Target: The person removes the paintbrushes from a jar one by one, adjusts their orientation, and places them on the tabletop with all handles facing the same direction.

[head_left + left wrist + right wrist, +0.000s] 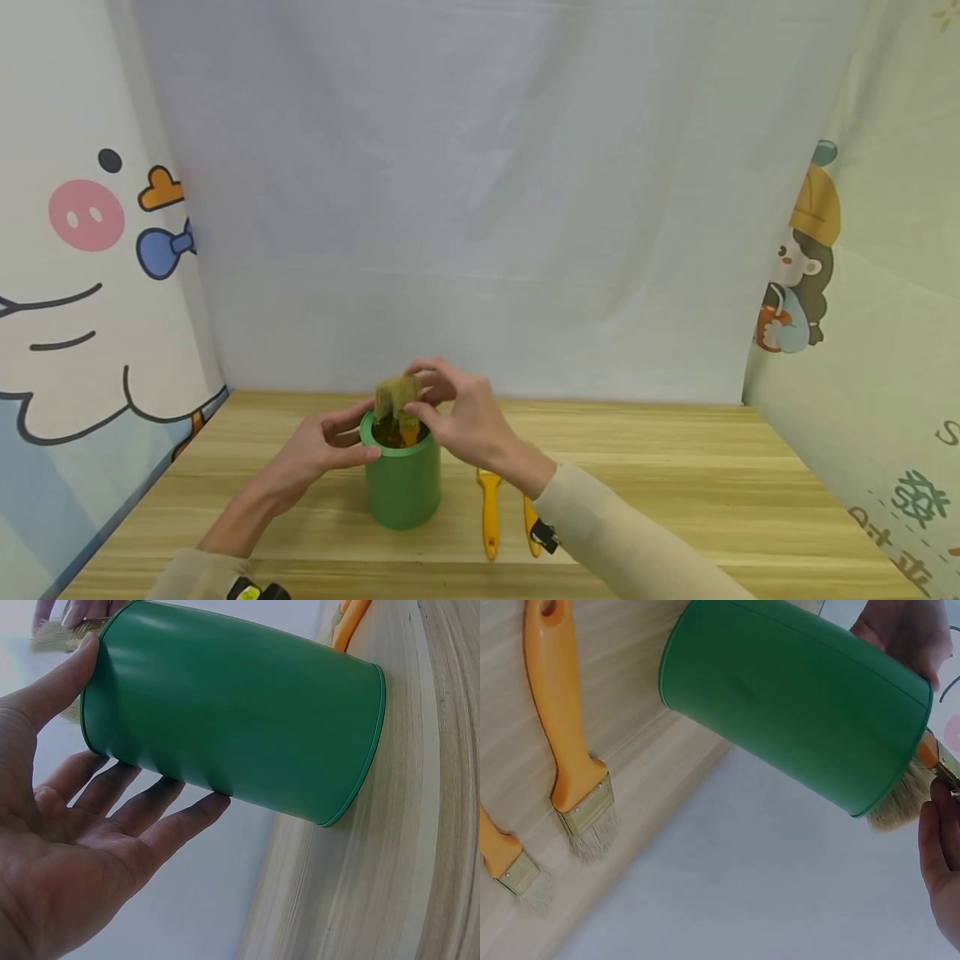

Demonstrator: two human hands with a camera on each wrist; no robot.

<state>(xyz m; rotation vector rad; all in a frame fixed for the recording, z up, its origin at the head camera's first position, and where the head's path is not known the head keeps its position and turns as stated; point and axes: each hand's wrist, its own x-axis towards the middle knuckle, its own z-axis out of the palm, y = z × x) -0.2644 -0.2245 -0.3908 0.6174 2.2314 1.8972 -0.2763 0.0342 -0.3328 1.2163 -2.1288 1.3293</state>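
Note:
A green cylindrical container (402,492) stands upright on the wooden table. My left hand (321,450) holds it from the left, thumb near the rim and fingertips along the wall (225,712). Above the opening, my right hand (467,417) pinches a paintbrush by its metal ferrule (946,765). That brush's orange handle (928,751) points down into the container and its bristles (56,636) point up. More bristles (900,804) stick out over the rim, from another brush in the container. The lower parts of these brushes are hidden inside.
Two yellow-orange paintbrushes lie on the table right of the container: one larger brush (490,517) and one smaller brush (499,851), partly under my right forearm. A white cloth (487,208) hangs behind the table (675,500), with printed cloths at both sides.

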